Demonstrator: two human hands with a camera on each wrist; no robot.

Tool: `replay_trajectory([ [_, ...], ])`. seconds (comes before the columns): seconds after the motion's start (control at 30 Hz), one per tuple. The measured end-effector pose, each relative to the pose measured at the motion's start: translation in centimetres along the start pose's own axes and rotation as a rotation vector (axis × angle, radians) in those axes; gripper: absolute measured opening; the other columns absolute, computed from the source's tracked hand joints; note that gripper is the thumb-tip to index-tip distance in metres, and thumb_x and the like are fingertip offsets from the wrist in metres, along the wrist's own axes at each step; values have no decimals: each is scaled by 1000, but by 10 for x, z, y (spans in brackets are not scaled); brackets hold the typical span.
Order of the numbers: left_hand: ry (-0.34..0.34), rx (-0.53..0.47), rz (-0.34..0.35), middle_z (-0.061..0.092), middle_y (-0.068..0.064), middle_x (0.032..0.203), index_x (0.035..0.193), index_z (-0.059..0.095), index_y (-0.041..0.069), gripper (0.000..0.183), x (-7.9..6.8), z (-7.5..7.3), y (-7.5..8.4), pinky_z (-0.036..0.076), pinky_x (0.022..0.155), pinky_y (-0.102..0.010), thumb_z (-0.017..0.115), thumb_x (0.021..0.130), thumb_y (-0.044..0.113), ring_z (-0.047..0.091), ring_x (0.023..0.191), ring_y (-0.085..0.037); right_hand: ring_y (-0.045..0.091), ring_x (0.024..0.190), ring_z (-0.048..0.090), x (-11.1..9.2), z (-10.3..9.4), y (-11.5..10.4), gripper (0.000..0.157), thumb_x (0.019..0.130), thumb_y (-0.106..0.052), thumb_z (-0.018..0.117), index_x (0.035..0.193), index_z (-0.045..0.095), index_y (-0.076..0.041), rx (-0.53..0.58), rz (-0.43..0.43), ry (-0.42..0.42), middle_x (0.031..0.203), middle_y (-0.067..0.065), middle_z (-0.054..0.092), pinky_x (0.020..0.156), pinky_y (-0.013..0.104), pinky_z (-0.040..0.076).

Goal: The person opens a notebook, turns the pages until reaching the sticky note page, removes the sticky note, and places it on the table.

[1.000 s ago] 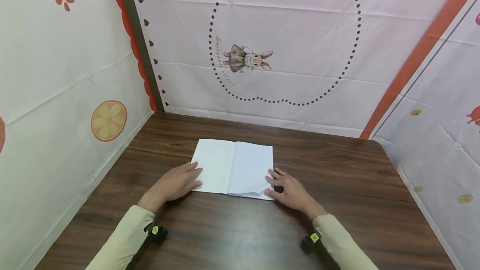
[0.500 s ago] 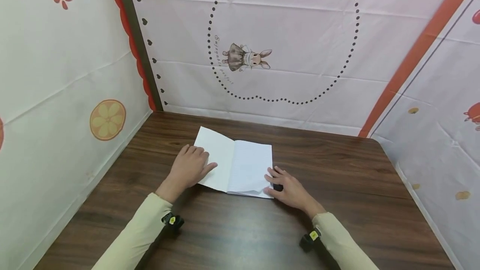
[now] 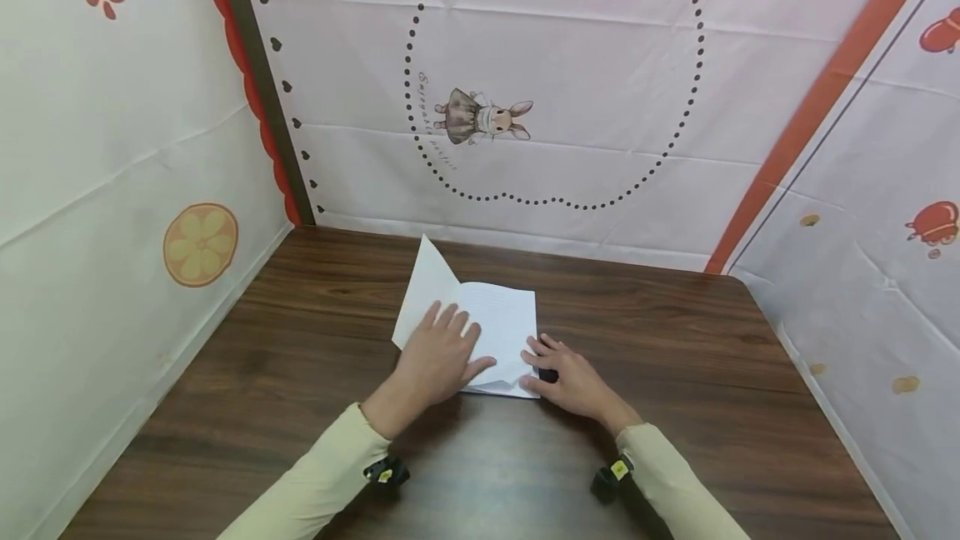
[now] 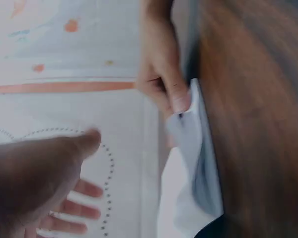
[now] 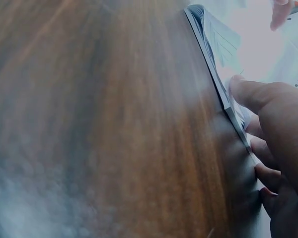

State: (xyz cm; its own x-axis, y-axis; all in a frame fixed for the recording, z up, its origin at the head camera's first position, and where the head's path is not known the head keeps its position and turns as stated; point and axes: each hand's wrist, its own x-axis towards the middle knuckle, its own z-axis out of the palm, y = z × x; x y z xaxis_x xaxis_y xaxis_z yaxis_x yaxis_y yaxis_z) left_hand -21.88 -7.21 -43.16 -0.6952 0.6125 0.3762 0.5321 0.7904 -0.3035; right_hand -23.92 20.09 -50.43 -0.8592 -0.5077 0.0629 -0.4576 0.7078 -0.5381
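Observation:
An open notebook [image 3: 498, 315] lies on the table, its right side showing a faintly lined page. Its left leaf [image 3: 426, 286] stands tilted up, the far corner raised. My left hand [image 3: 438, 357] is over the middle of the notebook with fingers spread and overlaps the raised leaf in the head view. In the left wrist view that hand [image 4: 44, 183] shows thumb and fingers apart, nothing between them. My right hand [image 3: 570, 377] holds the notebook's right edge near the front corner. Its thumb [image 5: 246, 91] lies on the page, which buckles there; its other fingers curl at the edge.
The dark wooden table [image 3: 660, 340] stretches around the notebook. Printed cloth walls stand at the back [image 3: 600, 90], left [image 3: 112, 123] and right [image 3: 847, 257]. A small black camera is strapped to each wrist, the left one [image 3: 386, 472] and the right one [image 3: 611, 480].
My left hand has moved right from the notebook's left edge to over its middle. The left leaf, flat before, has swung up. The right hand has stayed at the right edge.

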Motion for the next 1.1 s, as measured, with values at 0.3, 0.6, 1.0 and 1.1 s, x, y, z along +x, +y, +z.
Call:
replay_trajectory([
  [0.3,-90,-80,185,68,-5,125,116,70,16,56,14,27,23,48,105,-41,57,95,66,61,123,-24,33,153,28,2,0,-1,64,97,-57,61,145,58,-14,-11,2,-4,159,4,43,118,66,27],
  [0.6,-151,-75,240,67,-3,130,118,71,18,35,26,48,35,49,105,-38,68,95,44,59,126,-21,33,153,27,1,-2,1,62,99,-54,61,145,57,-13,-23,-5,-15,159,6,42,118,65,28],
  [1.0,19,-160,242,66,1,130,120,72,21,24,28,53,33,53,97,-34,72,97,27,61,121,-18,34,153,27,-1,-2,-2,62,98,-50,64,148,54,-15,-68,-38,-8,160,8,40,120,62,27],
  [1.1,93,-138,221,68,2,125,109,74,18,14,27,53,32,54,92,-32,71,97,24,63,116,-17,33,153,27,-2,-2,-3,67,98,-48,65,152,49,-11,-78,-34,-8,161,10,40,122,59,25],
])
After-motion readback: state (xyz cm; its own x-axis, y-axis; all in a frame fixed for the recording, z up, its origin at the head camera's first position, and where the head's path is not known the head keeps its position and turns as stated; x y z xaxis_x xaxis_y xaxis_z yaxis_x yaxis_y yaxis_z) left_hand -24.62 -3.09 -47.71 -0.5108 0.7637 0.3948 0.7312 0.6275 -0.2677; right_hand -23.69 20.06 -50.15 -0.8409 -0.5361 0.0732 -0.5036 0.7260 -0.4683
